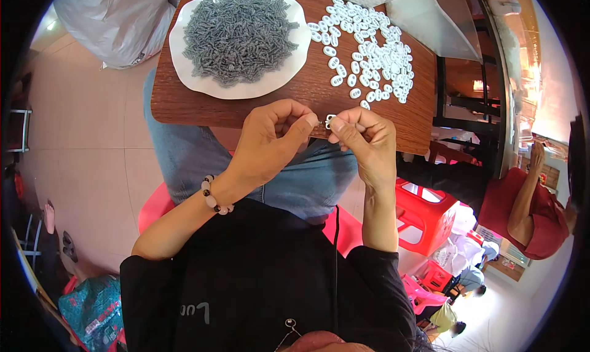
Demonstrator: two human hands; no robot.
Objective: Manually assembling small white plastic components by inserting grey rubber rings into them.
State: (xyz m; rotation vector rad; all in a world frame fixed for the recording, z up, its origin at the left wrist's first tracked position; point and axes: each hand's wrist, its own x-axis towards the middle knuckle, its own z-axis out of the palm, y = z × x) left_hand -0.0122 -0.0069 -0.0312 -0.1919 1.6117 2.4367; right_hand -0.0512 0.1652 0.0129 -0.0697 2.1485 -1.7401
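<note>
In my right hand, thumb and fingers pinch a small white oval plastic piece with dark-edged openings. My left hand is closed just beside it, thumb against forefinger, on a tiny shiny bit that looks like a metal spring; the fingers hide most of it. Both hands meet over the table's near edge. Beyond the left hand, a white wavy-rimmed plate bears a heap of small grey coil springs. More white oval pieces lie scattered beyond my right hand.
The brown wooden table ends just above my lap. A large pale plastic bag stands at the far left. Red plastic stools are at the right, near a person in a dark red top. A teal bag lies at lower left.
</note>
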